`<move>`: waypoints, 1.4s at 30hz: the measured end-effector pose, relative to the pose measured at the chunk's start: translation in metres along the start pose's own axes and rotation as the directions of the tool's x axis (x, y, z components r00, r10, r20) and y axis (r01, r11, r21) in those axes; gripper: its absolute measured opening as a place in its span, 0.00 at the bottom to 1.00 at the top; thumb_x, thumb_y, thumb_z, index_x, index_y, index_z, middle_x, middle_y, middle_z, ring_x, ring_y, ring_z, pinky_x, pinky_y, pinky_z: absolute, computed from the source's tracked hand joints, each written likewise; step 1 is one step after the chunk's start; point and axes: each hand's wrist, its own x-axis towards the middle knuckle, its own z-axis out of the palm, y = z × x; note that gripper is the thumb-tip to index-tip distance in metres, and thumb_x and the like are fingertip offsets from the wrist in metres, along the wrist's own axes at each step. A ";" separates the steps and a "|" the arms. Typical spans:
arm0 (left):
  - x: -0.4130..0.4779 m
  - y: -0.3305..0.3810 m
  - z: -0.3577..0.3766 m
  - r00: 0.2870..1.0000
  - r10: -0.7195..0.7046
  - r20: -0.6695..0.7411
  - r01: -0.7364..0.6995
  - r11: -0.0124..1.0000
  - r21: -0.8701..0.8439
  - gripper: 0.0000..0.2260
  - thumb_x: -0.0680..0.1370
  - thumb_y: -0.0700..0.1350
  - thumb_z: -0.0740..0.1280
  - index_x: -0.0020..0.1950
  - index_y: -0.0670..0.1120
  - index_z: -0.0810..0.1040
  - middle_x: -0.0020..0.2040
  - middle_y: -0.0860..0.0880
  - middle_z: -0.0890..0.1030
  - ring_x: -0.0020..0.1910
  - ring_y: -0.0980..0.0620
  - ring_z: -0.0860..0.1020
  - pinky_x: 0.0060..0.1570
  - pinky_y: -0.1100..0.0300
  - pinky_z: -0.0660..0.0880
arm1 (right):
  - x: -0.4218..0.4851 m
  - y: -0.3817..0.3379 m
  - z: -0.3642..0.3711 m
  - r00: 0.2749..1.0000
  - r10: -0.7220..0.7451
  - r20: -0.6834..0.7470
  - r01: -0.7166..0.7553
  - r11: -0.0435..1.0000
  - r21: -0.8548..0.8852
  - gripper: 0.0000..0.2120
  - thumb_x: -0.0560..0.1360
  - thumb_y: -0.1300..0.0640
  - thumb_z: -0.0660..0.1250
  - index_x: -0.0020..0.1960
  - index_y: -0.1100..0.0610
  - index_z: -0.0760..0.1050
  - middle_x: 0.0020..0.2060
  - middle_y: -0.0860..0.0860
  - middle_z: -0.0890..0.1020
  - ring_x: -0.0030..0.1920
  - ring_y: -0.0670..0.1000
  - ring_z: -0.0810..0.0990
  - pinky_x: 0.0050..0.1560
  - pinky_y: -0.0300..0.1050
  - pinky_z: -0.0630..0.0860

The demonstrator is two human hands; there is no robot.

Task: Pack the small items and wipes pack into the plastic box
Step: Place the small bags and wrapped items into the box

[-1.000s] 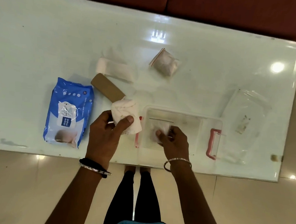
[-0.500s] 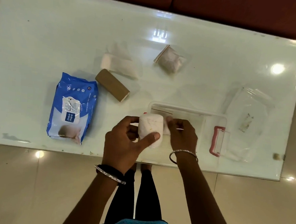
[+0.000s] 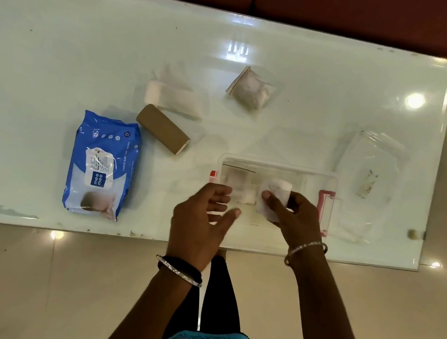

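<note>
A clear plastic box (image 3: 319,176) with pink latches sits near the table's front edge. My right hand (image 3: 290,216) holds a white gauze roll (image 3: 274,195) over the box's inside. Another small white item (image 3: 245,196) lies in the box. My left hand (image 3: 203,218) hovers at the box's left end, fingers apart and empty. A blue wipes pack (image 3: 102,166) lies flat at the left. A brown roll (image 3: 163,129), a white bandage in wrap (image 3: 173,99) and a small zip bag (image 3: 250,91) lie further back.
The box's clear lid (image 3: 369,179) lies to the right of the box, close to the table's right edge. The glossy white table (image 3: 66,52) ends just in front of my hands. Tiled floor lies below.
The white gauze roll passed from my left hand to my right hand and moved right, over the box. My left hand let go and drew back, fingers spread.
</note>
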 end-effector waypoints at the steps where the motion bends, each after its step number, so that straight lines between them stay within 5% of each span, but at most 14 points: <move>1: 0.002 -0.001 -0.003 0.999 0.006 -0.042 -0.005 1.000 0.006 0.13 0.71 0.46 0.75 0.54 0.52 0.80 0.44 0.57 0.84 0.42 0.64 0.82 0.41 0.73 0.77 | 0.007 0.001 0.002 0.998 0.007 -0.070 -0.011 0.999 -0.054 0.25 0.66 0.48 0.79 0.58 0.57 0.79 0.52 0.56 0.85 0.50 0.56 0.84 0.53 0.57 0.82; 8: 0.016 -0.004 -0.015 0.983 0.057 -0.173 -0.047 0.997 0.063 0.07 0.74 0.41 0.71 0.50 0.51 0.80 0.39 0.61 0.80 0.43 0.64 0.79 0.38 0.77 0.73 | 0.035 -0.004 0.024 0.978 -0.010 -0.210 -0.033 0.980 -0.198 0.30 0.62 0.41 0.80 0.56 0.57 0.77 0.45 0.50 0.82 0.50 0.56 0.83 0.53 0.57 0.81; 11: 0.021 -0.005 -0.016 0.978 0.066 -0.197 -0.055 0.997 0.063 0.07 0.74 0.40 0.71 0.50 0.51 0.81 0.40 0.61 0.80 0.43 0.63 0.79 0.40 0.78 0.73 | 0.033 -0.006 0.026 0.989 -0.002 -0.149 -0.028 0.980 -0.197 0.31 0.63 0.40 0.79 0.58 0.57 0.77 0.49 0.54 0.84 0.48 0.57 0.84 0.52 0.57 0.82; 14: 0.026 -0.003 -0.016 0.973 0.073 -0.218 -0.063 0.997 0.053 0.08 0.74 0.40 0.71 0.49 0.52 0.80 0.40 0.61 0.81 0.42 0.63 0.80 0.41 0.78 0.73 | 0.021 -0.014 0.014 0.997 -0.010 -0.079 -0.026 0.899 -0.437 0.33 0.64 0.37 0.76 0.61 0.56 0.77 0.52 0.51 0.83 0.53 0.54 0.82 0.56 0.48 0.77; 17: 0.036 0.000 -0.019 0.964 0.096 -0.249 -0.083 0.995 0.062 0.07 0.75 0.41 0.70 0.49 0.52 0.80 0.41 0.62 0.81 0.44 0.63 0.80 0.41 0.77 0.74 | 0.005 -0.038 -0.007 0.979 -0.164 -0.120 0.060 0.799 -0.598 0.17 0.67 0.38 0.75 0.43 0.52 0.82 0.35 0.43 0.82 0.41 0.48 0.81 0.39 0.38 0.70; 19: 0.046 0.003 -0.022 0.957 0.106 -0.269 -0.095 0.994 0.053 0.06 0.75 0.40 0.70 0.49 0.50 0.81 0.41 0.63 0.80 0.43 0.66 0.80 0.41 0.78 0.73 | -0.002 -0.062 -0.016 0.928 -0.331 -0.169 0.175 0.790 -0.588 0.17 0.70 0.41 0.73 0.33 0.53 0.79 0.26 0.43 0.79 0.32 0.42 0.79 0.32 0.34 0.66; 22: 0.064 0.008 -0.026 0.947 0.124 -0.295 -0.111 0.992 0.059 0.06 0.76 0.41 0.69 0.50 0.50 0.80 0.41 0.61 0.80 0.42 0.69 0.79 0.40 0.79 0.72 | 0.006 -0.100 -0.012 0.806 -0.537 -0.249 0.372 0.786 -0.493 0.17 0.73 0.45 0.70 0.32 0.55 0.75 0.23 0.45 0.75 0.30 0.41 0.77 0.32 0.24 0.66; 24: 0.074 0.012 -0.026 0.937 0.148 -0.316 -0.135 0.989 0.062 0.05 0.76 0.41 0.69 0.50 0.50 0.80 0.41 0.62 0.80 0.42 0.69 0.79 0.39 0.78 0.73 | 0.026 -0.119 0.002 0.764 -0.605 -0.222 0.455 0.750 -0.480 0.14 0.75 0.48 0.69 0.36 0.57 0.77 0.26 0.46 0.76 0.30 0.44 0.76 0.35 0.28 0.67; 27: 0.088 0.014 -0.026 0.927 0.161 -0.340 -0.147 0.987 0.067 0.05 0.76 0.41 0.68 0.49 0.50 0.80 0.41 0.63 0.79 0.42 0.69 0.78 0.40 0.78 0.73 | 0.075 -0.136 0.028 0.767 -0.637 -0.082 0.543 0.711 -0.447 0.10 0.77 0.54 0.68 0.48 0.61 0.80 0.43 0.52 0.83 0.43 0.52 0.82 0.47 0.40 0.75; 32: 0.103 0.009 -0.024 0.921 0.133 -0.367 -0.110 0.991 0.082 0.04 0.76 0.41 0.69 0.50 0.48 0.81 0.42 0.57 0.81 0.42 0.64 0.78 0.40 0.78 0.73 | 0.141 -0.154 0.063 0.828 -0.553 0.099 0.522 0.692 -0.499 0.22 0.75 0.50 0.69 0.67 0.58 0.73 0.62 0.56 0.78 0.61 0.55 0.77 0.62 0.46 0.72; 36: 0.105 0.003 -0.023 0.928 0.091 -0.361 -0.069 0.995 0.074 0.05 0.76 0.41 0.69 0.50 0.49 0.81 0.42 0.55 0.81 0.42 0.62 0.79 0.40 0.79 0.73 | 0.162 -0.158 0.078 0.847 -0.503 0.172 0.498 0.636 -0.589 0.30 0.72 0.45 0.72 0.70 0.56 0.70 0.63 0.55 0.77 0.64 0.58 0.74 0.63 0.47 0.69; 42: 0.104 0.001 -0.022 0.935 0.049 -0.352 -0.028 0.997 0.065 0.05 0.76 0.41 0.69 0.50 0.49 0.80 0.42 0.57 0.81 0.41 0.64 0.78 0.40 0.80 0.72 | 0.161 -0.149 0.086 0.858 -0.481 0.179 0.486 0.649 -0.585 0.24 0.70 0.47 0.75 0.61 0.59 0.76 0.57 0.57 0.79 0.58 0.57 0.78 0.50 0.41 0.69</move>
